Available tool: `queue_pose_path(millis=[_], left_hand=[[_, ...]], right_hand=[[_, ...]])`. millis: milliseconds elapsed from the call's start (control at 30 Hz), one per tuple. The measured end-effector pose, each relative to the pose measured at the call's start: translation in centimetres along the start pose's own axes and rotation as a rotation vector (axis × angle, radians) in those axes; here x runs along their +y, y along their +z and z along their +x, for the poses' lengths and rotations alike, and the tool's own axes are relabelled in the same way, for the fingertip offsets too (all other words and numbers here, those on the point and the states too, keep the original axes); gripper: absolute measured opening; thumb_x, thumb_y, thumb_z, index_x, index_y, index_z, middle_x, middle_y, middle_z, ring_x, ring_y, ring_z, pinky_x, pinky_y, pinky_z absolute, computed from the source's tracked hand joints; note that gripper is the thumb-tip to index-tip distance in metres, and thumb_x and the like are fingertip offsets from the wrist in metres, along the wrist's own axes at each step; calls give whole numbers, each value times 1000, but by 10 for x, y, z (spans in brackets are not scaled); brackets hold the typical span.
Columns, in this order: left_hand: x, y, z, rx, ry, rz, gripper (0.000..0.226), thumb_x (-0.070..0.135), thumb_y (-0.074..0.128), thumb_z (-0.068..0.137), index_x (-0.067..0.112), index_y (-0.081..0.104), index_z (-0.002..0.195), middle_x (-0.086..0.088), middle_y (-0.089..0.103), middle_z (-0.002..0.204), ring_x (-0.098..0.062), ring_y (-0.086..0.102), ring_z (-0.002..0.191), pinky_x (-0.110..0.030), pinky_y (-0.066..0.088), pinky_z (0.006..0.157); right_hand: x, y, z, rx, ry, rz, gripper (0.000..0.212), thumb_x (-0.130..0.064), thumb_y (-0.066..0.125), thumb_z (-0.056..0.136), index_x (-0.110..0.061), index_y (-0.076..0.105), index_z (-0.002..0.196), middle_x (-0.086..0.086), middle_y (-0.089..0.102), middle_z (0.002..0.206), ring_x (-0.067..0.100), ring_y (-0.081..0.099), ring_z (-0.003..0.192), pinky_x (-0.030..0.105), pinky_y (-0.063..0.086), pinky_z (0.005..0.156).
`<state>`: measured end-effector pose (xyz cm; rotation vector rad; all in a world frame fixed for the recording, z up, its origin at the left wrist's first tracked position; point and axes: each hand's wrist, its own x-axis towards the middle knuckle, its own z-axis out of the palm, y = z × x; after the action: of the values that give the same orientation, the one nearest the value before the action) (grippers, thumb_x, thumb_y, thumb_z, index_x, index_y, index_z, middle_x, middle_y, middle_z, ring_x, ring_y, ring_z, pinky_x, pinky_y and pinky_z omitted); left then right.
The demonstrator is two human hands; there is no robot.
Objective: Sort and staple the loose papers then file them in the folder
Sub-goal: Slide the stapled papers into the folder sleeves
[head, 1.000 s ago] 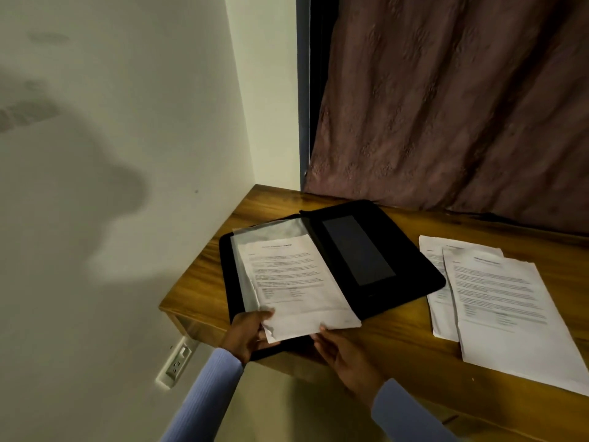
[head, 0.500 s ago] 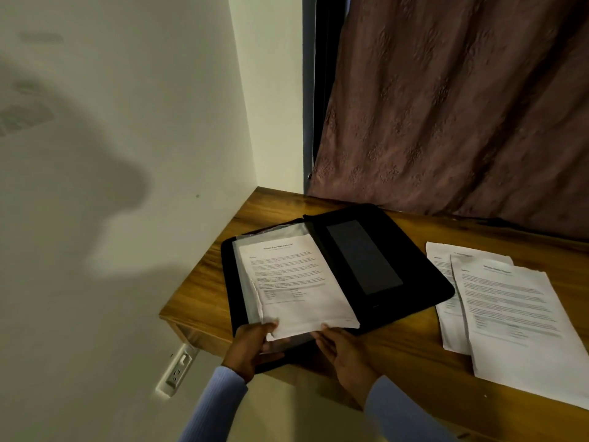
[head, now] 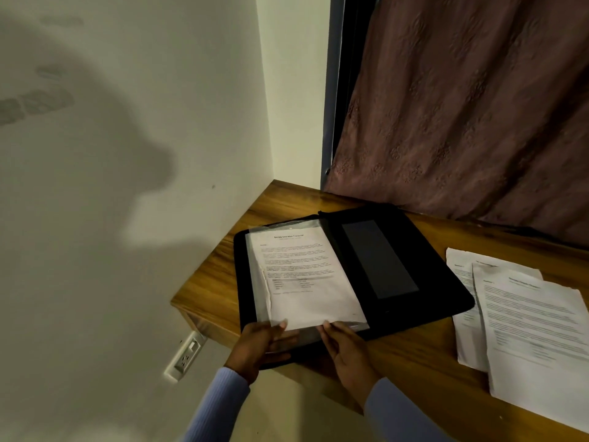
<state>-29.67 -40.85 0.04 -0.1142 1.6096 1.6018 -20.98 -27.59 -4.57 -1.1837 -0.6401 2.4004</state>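
A black folder (head: 430, 282) lies open on the wooden table (head: 414, 365). On its left half is a clear plastic sleeve (head: 257, 282) with a printed paper (head: 306, 282) almost fully inside it. My left hand (head: 255, 349) pinches the near edge of the sleeve, thumb on top and fingers below. Beside it, my right hand (head: 347, 352) has straight fingers touching the paper's near edge. To the right of the folder lie loose printed papers (head: 535, 339), overlapping in a stack.
A white wall stands close on the left, with a power outlet (head: 186, 355) below the table's corner. A brown curtain (head: 462, 106) hangs behind the table. The folder's near left corner overhangs the table's front edge.
The paper has slid further into the sleeve, away from me. Both hands have stayed at its near edge.
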Motion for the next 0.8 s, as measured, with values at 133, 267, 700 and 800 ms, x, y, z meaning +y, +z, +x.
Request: queue_pose_path(millis=[133, 267, 700, 800], left_hand=[[2, 2, 0, -3, 7, 4, 20, 9, 52, 93, -2, 60, 109, -15, 74, 93, -20, 73, 78, -29, 55, 55], [5, 4, -2, -17, 34, 26, 20, 9, 53, 93, 2, 61, 110, -14, 74, 93, -19, 73, 80, -28, 55, 56], [5, 3, -6, 38, 118, 84, 18, 11, 51, 95, 5, 60, 109, -14, 74, 92, -20, 72, 80, -28, 56, 62], [16, 15, -11, 63, 186, 104, 17, 6, 50, 94, 5, 65, 101, -16, 73, 89, -20, 72, 75, -23, 53, 52]], right_hand=[[-1, 13, 6, 11, -21, 11, 10, 6, 59, 84, 2, 63, 92, 11, 67, 85, 10, 69, 62, 14, 55, 55], [-2, 23, 7, 72, -19, -34, 7, 2, 67, 80, 2, 68, 87, 8, 71, 73, 10, 69, 57, 14, 52, 47], [-30, -18, -7, -219, -1001, -1478, 45, -51, 70, 66, -23, 66, 101, -12, 63, 99, 4, 57, 88, 10, 43, 74], [-18, 1, -11, -375, -1152, -1695, 67, -59, 61, 65, -21, 58, 120, -6, 60, 121, 11, 57, 108, 21, 46, 88]])
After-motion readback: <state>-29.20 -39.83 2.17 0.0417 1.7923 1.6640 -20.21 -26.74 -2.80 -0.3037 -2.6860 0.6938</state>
